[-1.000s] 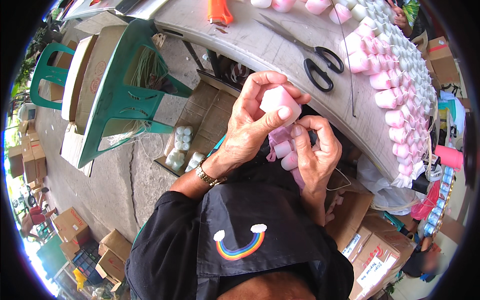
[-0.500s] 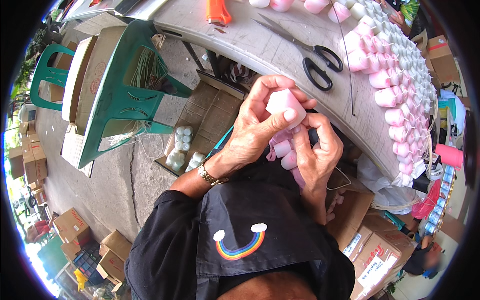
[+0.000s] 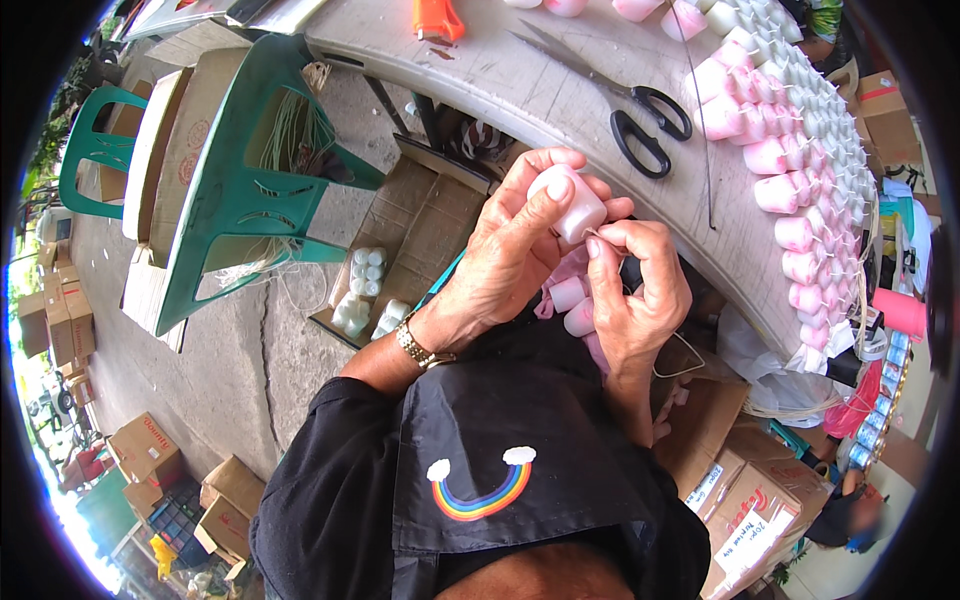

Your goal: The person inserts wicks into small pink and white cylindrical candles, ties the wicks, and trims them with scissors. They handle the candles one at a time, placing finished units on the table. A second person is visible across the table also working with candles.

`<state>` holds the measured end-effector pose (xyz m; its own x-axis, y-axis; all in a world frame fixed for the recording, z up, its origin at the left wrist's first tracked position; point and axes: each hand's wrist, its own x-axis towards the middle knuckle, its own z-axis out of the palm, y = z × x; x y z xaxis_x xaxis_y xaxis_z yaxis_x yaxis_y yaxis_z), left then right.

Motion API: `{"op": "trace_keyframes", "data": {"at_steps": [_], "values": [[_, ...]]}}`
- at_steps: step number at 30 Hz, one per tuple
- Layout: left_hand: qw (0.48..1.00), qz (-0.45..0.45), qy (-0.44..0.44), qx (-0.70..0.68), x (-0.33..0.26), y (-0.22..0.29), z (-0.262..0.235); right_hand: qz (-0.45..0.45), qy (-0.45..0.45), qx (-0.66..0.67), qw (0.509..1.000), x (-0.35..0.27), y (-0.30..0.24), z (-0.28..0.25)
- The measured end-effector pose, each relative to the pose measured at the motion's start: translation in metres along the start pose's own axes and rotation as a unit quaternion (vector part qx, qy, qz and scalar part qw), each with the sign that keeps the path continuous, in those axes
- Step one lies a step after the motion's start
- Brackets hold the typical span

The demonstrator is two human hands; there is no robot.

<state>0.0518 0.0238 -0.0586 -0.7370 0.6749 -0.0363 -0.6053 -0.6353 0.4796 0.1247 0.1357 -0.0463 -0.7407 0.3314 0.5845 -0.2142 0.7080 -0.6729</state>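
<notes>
My left hand [image 3: 505, 240] holds a pale pink candle [image 3: 580, 210] between its thumb and curled fingers, just off the table's near edge. My right hand [image 3: 640, 290] is beside it, thumb and forefinger pinched at a thin wick at the candle's lower end. Below, two more pink candles [image 3: 568, 293] rest by a pink cloth [image 3: 594, 350], partly hidden by my right hand. Black-handled scissors [image 3: 622, 92] lie on the table beyond my hands, and a thin dark rod [image 3: 707, 165] is to their right.
Rows of pink candles [image 3: 765, 155] and white candles [image 3: 820, 110] cover the table's right side. An orange tool [image 3: 436, 20] lies at the far edge. At left are a green plastic chair [image 3: 190, 240] and an open carton [image 3: 425, 205] with white candles [image 3: 367, 272]. Cardboard boxes [image 3: 750, 525] stand at lower right.
The candle has turned in my left hand, its lower end now facing my right hand. My right thumb and forefinger have come together at its wick.
</notes>
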Motion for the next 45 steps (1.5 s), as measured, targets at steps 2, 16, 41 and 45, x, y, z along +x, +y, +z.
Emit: {"op": "trace_keyframes", "data": {"at_steps": [2,16,41,45], "values": [[1.000,-0.006,0.011,-0.007,0.000,0.000,0.000,-0.013,0.001,-0.022,1.000,-0.001,0.001,0.000],[0.998,-0.016,0.036,-0.047,0.000,0.005,-0.005,0.070,0.034,0.066,0.995,-0.003,-0.002,-0.006],[0.993,0.069,-0.006,0.094,-0.008,0.013,-0.007,0.230,-0.031,0.322,0.918,-0.012,-0.016,-0.015],[0.984,0.113,0.081,0.113,0.000,0.033,-0.010,0.235,0.006,0.390,0.890,-0.009,-0.013,-0.017]]}}
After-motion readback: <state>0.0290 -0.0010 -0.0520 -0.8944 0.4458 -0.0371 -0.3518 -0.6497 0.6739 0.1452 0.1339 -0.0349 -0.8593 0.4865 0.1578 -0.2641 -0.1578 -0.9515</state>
